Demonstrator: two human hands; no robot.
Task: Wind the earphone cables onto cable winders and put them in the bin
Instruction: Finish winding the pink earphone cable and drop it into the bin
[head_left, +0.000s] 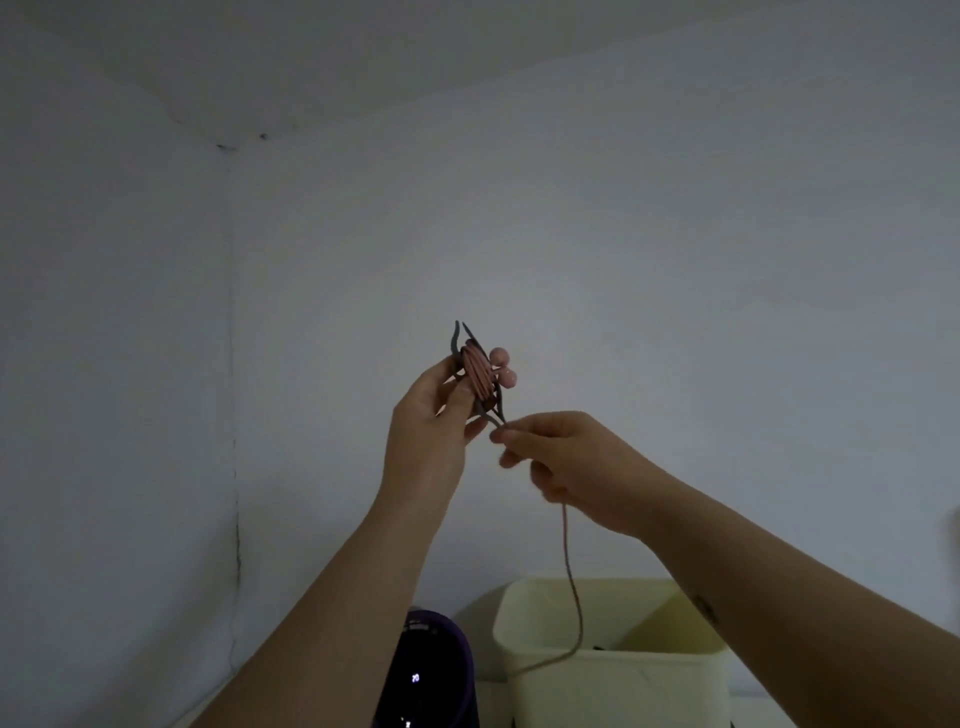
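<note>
The person holds both hands up in front of a white wall. The left hand (431, 415) has its grip closed around a dark grey cable winder (474, 402), which stands almost upright. A pink earphone cable (570, 582) is wound several turns around the middle of the winder, and the two pink earbuds (501, 366) stick out on its right side. The right hand (561, 462) pinches the cable just beside the lower tip of the winder. From this hand the loose part hangs down towards a cream bin (613, 675) below. A dark purple object (431, 670) stands just left of the bin.
</note>
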